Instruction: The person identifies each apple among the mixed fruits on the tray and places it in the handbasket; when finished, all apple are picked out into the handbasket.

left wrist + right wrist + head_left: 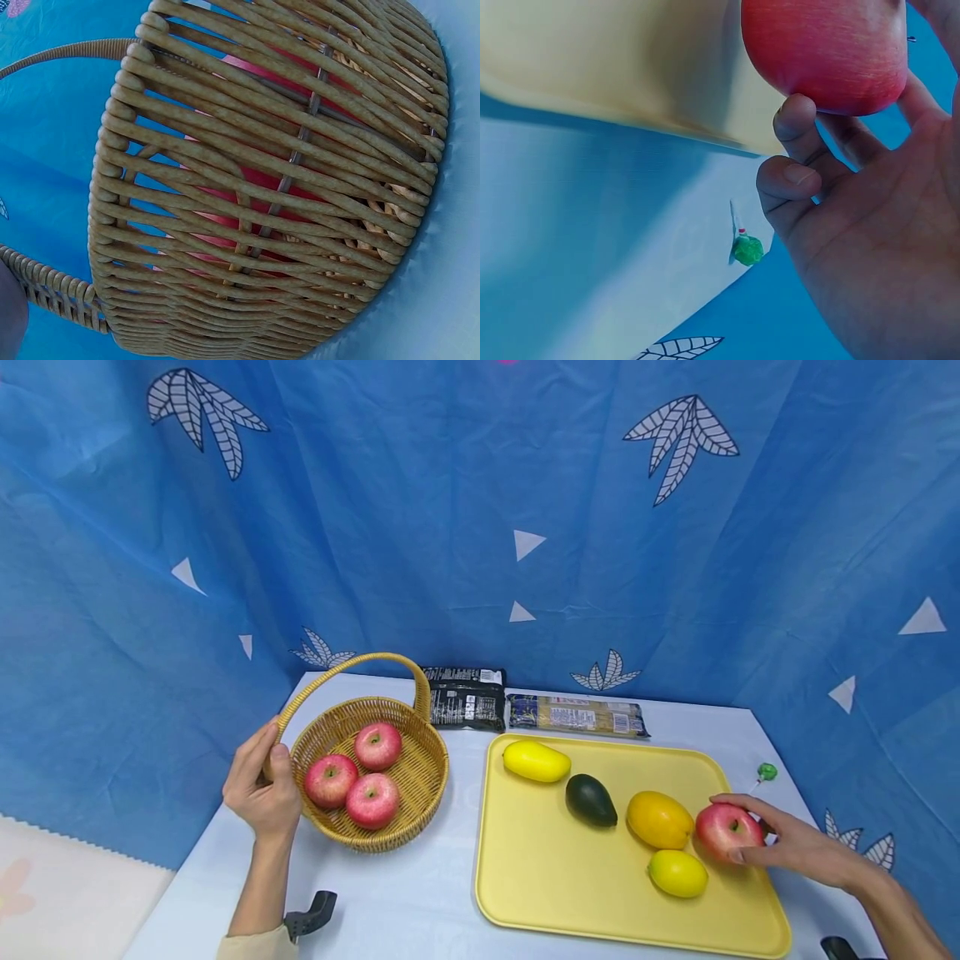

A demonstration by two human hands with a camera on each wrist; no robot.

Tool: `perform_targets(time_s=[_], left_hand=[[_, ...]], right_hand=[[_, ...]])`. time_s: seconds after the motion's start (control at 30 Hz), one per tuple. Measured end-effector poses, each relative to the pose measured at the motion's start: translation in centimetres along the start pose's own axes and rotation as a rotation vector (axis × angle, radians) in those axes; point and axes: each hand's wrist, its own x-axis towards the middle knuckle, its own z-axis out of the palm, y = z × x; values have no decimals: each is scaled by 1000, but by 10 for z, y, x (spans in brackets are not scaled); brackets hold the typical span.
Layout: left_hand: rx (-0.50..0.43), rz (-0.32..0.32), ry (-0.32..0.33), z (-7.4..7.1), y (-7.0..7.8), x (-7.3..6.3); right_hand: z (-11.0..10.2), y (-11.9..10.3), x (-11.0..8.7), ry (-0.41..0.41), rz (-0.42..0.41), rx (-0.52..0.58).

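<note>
At the left of the head view stands a woven basket (427,810) with three red apples (372,801) inside. My left hand (264,785) grips the base of its arched handle (352,662). The left wrist view shows the basket's woven side (255,187) close up, with red fruit behind the gaps. Over the right part of the yellow tray (585,893), my right hand (795,843) holds another red apple (726,832) between thumb and fingers. That apple (829,56) appears near the fingertips in the right wrist view.
On the tray lie a yellow mango (536,761), a dark green avocado (590,801), an orange-yellow fruit (660,820) and a lemon (678,873). Behind it sit a black packet (467,700) and a noodle packet (576,716). A green lollipop (767,772) lies at the right.
</note>
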Motion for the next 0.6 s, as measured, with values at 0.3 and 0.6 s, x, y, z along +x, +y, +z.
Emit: perform_targets(time_s=[0.3, 0.6], left_hand=[[7, -6, 8, 1, 2, 0], [4, -6, 19, 2, 2, 1]], right_hand=[[0, -2, 0, 25, -3, -3], [1, -7, -2, 58, -12, -30]])
